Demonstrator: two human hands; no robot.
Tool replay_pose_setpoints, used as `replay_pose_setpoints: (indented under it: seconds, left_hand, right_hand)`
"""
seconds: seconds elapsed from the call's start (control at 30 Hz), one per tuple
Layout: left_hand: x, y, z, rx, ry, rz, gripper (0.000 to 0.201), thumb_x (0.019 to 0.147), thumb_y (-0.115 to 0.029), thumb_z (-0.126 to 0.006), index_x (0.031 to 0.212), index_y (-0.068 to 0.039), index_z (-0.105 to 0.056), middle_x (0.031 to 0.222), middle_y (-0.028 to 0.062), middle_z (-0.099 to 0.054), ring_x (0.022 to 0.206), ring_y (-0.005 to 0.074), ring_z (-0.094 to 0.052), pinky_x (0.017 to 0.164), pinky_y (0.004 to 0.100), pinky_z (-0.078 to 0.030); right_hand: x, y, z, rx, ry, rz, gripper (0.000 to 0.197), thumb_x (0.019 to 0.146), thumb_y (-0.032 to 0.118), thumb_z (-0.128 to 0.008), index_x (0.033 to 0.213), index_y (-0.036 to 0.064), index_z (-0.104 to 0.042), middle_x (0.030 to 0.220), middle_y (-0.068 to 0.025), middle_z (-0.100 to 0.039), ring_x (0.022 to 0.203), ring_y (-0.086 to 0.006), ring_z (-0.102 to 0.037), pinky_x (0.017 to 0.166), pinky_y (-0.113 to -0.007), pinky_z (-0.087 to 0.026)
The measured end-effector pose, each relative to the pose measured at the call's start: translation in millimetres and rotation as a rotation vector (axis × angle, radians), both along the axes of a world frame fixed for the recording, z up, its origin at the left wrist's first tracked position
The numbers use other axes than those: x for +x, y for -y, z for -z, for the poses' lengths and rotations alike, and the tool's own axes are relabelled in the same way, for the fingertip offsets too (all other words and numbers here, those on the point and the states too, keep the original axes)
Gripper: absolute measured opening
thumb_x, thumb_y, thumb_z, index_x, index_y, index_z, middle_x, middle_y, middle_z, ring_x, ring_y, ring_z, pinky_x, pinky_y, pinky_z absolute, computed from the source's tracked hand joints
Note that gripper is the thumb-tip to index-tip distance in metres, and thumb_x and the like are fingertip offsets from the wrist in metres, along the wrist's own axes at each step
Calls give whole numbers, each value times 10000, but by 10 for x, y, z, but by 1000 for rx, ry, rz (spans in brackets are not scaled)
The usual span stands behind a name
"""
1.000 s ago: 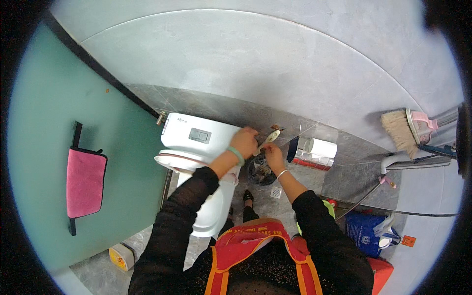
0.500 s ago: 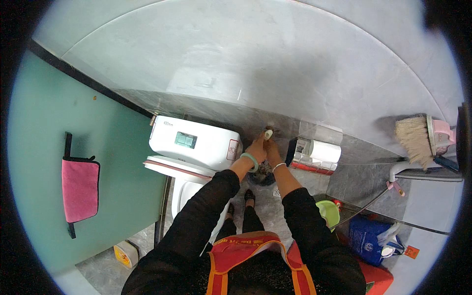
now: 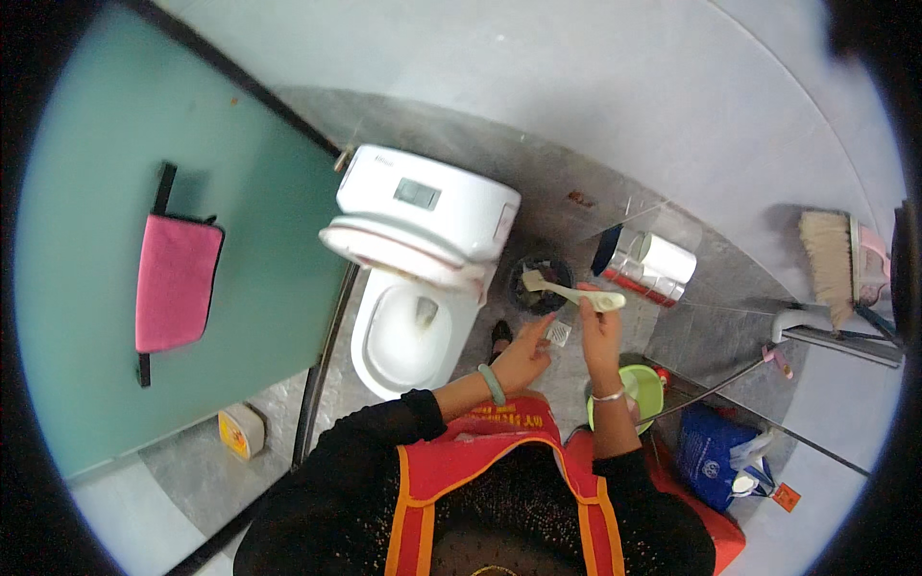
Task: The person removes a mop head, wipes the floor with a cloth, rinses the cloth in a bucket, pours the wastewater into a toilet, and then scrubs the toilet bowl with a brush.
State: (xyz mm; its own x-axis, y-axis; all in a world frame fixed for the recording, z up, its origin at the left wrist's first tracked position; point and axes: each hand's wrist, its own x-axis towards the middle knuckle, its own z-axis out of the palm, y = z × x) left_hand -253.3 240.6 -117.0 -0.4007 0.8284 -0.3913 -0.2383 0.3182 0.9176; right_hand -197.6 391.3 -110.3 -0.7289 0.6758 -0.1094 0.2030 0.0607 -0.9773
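My right hand is closed on the thick end of a small pale long-handled brush. The brush's squarish head points left, over a dark-lined waste bin with litter inside. My left hand, with a jade-coloured bangle on the wrist, is held lower and to the left. Its index finger is stretched out and nothing shows in it. A white toilet with its lid raised stands left of the bin. Below my right hand, a light green basin sits on the floor.
Right of the bin, a shiny box with white rolls stands by the wall. A broom and a pipe are at the right. Nearby sits a blue bag. Left are a green partition with a pink pouch and a yellow-white tub.
Both hands, earlier together near the wall above the bin, have drawn back toward my body and separated. The brush now lies sideways in my right hand. My view has shifted, showing the toilet bowl more fully.
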Motion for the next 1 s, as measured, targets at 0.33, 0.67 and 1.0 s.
replay_pose_setpoints:
  seconds: [0.33, 0.67, 1.0]
  left_hand:
    - [824, 1890, 144, 154, 590, 2, 472, 891, -330, -450, 1267, -60, -358, 1133, 114, -494, 968, 208, -539, 839, 319, -437]
    - [946, 3808, 174, 322, 1157, -427, 329, 859, -184, -483, 1137, -11, -451, 1065, 121, -545, 955, 221, -556, 792, 363, -486]
    - [1058, 4181, 720, -120, 1112, -612, 179, 856, -155, -450, 980, -28, -478, 731, 74, -559, 637, 187, -571, 576, 338, -500]
  right_hand:
    - [759, 1992, -1073, 478, -34, -198, 136, 786, 54, -564, 921, 36, -570, 981, -73, -586, 932, -233, -479, 820, -338, -370]
    - [930, 4010, -786, 369, -30, -879, 350, 679, -104, -490, 1002, 16, -554, 1027, -140, -552, 1017, -295, -497, 865, -350, -403]
    - [1012, 4139, 950, -777, 480, -534, 388, 880, 279, -495, 1147, -1, -471, 1036, -109, -567, 961, -196, -546, 797, -290, -462]
